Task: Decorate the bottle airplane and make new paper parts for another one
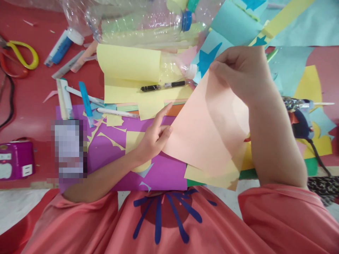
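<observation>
A pale pink sheet of paper is held up tilted in front of me, lifted off the table. My right hand pinches its upper corner between thumb and fingers. At the sheet's left edge is my left hand, thumb against the paper, index finger stretched out and the other fingers curled, partly hidden. Just beyond the sheet, a black pen rests on yellow paper that curls around a clear plastic bottle. Purple paper lies beneath my left forearm.
Scissors with yellow and red handles lie far left. Several markers and paper scraps lie nearer, beside a blurred phone and a purple box. Large clear bottles stretch across the back. A glue gun is at right.
</observation>
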{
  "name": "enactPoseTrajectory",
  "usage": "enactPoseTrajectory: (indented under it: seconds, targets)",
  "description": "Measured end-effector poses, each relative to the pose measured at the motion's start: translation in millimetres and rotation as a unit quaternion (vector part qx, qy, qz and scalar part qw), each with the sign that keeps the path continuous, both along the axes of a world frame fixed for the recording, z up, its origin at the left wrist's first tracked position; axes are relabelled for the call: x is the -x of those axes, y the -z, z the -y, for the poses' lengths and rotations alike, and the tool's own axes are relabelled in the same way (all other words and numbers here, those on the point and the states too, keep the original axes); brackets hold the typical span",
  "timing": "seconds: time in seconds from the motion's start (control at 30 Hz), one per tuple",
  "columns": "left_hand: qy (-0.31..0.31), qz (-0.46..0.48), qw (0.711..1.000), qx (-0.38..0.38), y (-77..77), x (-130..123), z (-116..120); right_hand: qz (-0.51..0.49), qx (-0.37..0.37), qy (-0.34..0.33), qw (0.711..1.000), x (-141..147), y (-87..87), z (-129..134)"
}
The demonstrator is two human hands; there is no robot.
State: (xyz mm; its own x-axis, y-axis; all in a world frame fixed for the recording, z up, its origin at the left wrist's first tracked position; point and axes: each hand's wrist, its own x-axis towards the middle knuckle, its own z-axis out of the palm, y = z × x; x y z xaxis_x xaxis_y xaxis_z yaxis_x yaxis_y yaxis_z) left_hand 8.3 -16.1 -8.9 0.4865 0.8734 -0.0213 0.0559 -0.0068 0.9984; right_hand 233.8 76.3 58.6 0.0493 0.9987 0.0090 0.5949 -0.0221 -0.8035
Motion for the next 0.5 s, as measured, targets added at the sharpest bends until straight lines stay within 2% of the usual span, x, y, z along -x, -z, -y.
enactPoseTrajectory:
  seconds: [0.2,0.5]
  targets:
    - [0.007,-0.005,1.0,-0.027,-1.6,-1,0,-0.01,-0.016,0.041,0.999,-12,3.8,-7]
    - [0.001,0.0,0.999,-0.053,0.1,-1,0,0.008,-0.059,0.054,0.997,-25,8.4,-12]
